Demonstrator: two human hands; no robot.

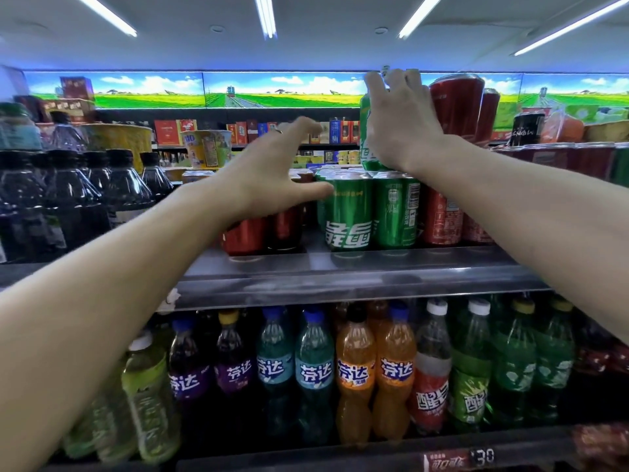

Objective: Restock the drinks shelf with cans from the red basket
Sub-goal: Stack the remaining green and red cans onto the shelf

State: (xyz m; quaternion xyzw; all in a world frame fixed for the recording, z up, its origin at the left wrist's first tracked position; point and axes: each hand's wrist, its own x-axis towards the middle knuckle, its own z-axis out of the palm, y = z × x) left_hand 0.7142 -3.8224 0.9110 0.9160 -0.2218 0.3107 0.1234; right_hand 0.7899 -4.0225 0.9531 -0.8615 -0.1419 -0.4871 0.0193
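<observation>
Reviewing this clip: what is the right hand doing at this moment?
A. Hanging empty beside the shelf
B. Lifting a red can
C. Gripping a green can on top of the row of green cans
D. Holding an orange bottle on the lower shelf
C: the right hand wraps a green drinks can set above the front-row green cans.

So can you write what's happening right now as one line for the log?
step: stacking | right hand: grip on green can atop green cans | left hand: open, empty, by cans | basket: unseen
</observation>
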